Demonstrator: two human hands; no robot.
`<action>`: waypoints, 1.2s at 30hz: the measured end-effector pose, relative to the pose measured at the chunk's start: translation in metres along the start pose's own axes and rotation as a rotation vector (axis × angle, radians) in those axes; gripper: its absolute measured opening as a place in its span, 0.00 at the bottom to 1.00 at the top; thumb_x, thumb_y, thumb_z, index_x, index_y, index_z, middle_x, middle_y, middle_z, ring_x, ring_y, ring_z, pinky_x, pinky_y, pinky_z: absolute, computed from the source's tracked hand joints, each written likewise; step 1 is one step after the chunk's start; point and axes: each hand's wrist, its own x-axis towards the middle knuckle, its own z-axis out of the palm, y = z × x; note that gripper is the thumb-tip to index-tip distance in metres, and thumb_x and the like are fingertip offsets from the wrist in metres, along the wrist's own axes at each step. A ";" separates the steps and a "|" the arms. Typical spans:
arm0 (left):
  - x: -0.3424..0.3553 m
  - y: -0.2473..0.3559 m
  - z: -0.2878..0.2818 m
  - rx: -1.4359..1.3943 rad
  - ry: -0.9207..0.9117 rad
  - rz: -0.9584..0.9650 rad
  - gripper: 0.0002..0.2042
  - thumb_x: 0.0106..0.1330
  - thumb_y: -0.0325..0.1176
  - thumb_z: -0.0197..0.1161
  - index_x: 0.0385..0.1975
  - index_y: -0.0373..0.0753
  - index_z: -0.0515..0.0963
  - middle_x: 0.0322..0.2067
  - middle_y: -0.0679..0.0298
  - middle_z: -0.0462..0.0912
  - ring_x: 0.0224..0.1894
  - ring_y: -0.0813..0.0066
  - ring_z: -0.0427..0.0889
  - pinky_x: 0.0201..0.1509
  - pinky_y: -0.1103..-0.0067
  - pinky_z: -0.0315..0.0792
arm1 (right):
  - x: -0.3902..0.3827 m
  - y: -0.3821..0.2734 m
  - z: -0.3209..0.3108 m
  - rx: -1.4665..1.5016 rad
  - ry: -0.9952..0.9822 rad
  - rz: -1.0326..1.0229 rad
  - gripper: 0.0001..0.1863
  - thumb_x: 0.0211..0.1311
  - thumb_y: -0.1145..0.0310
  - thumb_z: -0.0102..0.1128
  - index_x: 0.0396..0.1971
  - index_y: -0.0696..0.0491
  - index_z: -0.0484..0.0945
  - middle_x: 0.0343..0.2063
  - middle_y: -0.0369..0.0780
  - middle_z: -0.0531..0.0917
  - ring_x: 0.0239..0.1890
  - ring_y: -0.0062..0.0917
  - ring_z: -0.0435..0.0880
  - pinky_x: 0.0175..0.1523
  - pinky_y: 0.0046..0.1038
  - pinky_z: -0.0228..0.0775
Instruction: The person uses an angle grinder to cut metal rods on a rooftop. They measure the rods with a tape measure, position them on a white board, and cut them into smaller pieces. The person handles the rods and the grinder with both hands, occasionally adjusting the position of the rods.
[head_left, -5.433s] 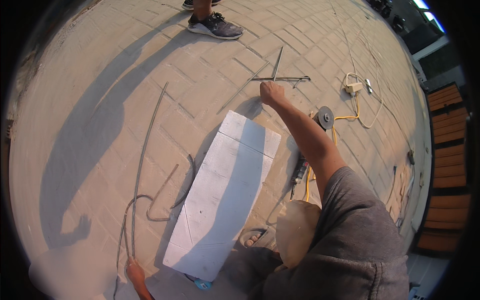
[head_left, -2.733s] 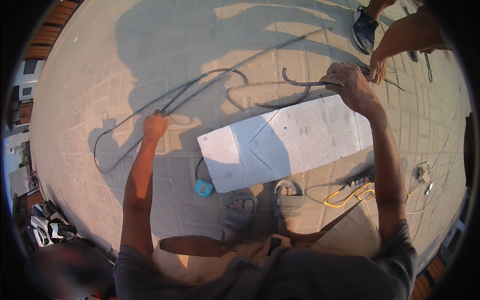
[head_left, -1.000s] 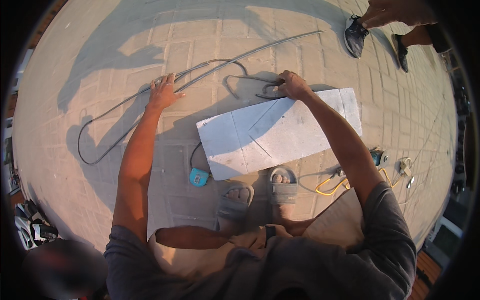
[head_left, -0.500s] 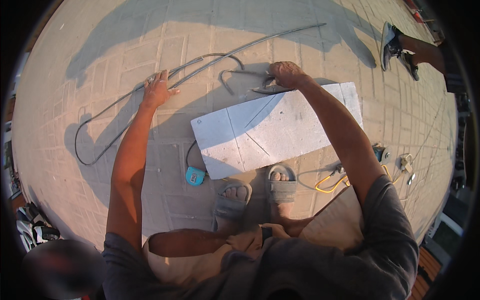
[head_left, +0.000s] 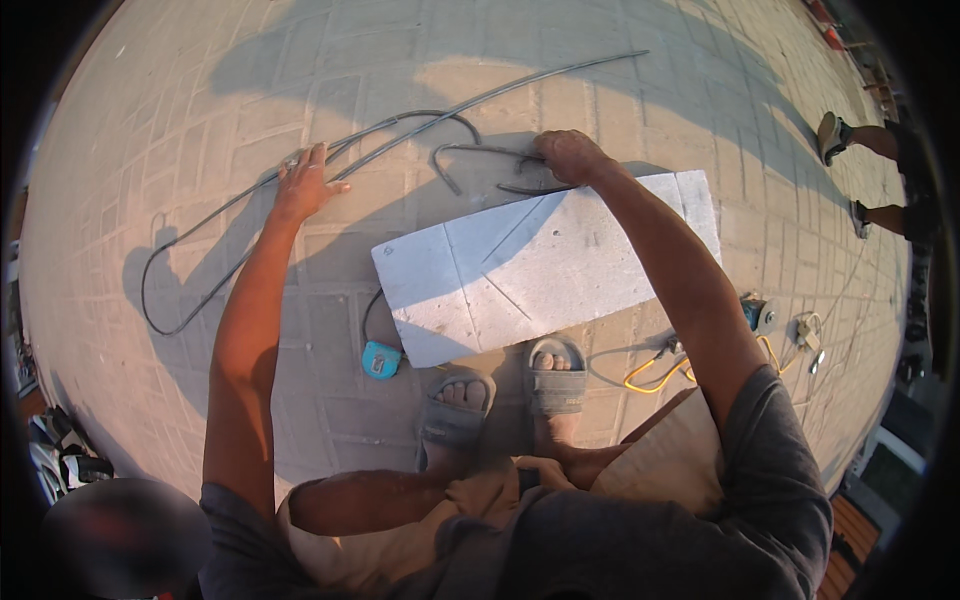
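My left hand [head_left: 304, 186] lies with its thumb spread and its fingertips at a long dark rod or cable [head_left: 400, 139], which loops across the paving to the far left. Beyond the white block, my right hand [head_left: 571, 157] is closed on a dark bent rod [head_left: 487, 148] with a hooked end; the fingers hide part of it. The white rectangular block [head_left: 560, 260] lies tilted before my feet, with dark lines across its top. Another dark curved end [head_left: 525, 190] shows beside the block's far edge.
A turquoise tape measure [head_left: 381, 360] lies by the block's near left corner. To the right are a teal power tool with a disc [head_left: 757, 313] and a yellow cord [head_left: 645, 380]. Another person's shoe [head_left: 830, 138] stands at far right. My sandals [head_left: 556, 385] are close to the block.
The other person's feet have moved apart and to the right. My hands keep nearly the same places on the rods; the whole view has shifted slightly.
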 end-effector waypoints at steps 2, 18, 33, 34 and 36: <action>-0.002 0.002 -0.003 0.005 0.007 0.012 0.46 0.59 0.55 0.69 0.73 0.42 0.54 0.72 0.55 0.58 0.75 0.58 0.55 0.78 0.55 0.45 | 0.000 0.004 0.000 -0.034 0.011 -0.019 0.11 0.55 0.78 0.53 0.38 0.55 0.80 0.42 0.47 0.84 0.48 0.43 0.83 0.52 0.39 0.75; -0.016 0.013 -0.016 -0.020 0.131 0.156 0.40 0.65 0.52 0.64 0.72 0.37 0.56 0.72 0.57 0.58 0.73 0.58 0.58 0.77 0.55 0.48 | 0.016 0.008 -0.026 0.392 -0.269 0.183 0.17 0.54 0.80 0.61 0.46 0.60 0.79 0.34 0.46 0.86 0.37 0.33 0.87 0.43 0.36 0.76; -0.084 -0.013 -0.025 -0.160 0.054 0.098 0.37 0.65 0.50 0.64 0.71 0.43 0.59 0.71 0.57 0.60 0.73 0.58 0.59 0.76 0.57 0.52 | 0.007 -0.056 -0.045 0.076 -0.376 0.223 0.17 0.51 0.62 0.67 0.39 0.55 0.85 0.36 0.46 0.87 0.42 0.38 0.87 0.47 0.37 0.78; -0.086 -0.014 -0.027 -0.176 0.023 0.088 0.37 0.65 0.50 0.64 0.71 0.42 0.59 0.71 0.56 0.60 0.73 0.58 0.59 0.75 0.57 0.52 | 0.006 -0.046 -0.032 0.052 -0.340 0.186 0.16 0.52 0.63 0.66 0.40 0.55 0.85 0.37 0.46 0.87 0.43 0.38 0.87 0.48 0.38 0.78; -0.089 -0.039 -0.009 -0.159 0.050 0.063 0.37 0.66 0.50 0.64 0.70 0.40 0.59 0.70 0.54 0.61 0.72 0.57 0.61 0.75 0.59 0.55 | 0.010 -0.040 -0.024 0.007 -0.308 0.123 0.15 0.53 0.65 0.65 0.40 0.55 0.84 0.39 0.46 0.87 0.46 0.39 0.86 0.50 0.38 0.78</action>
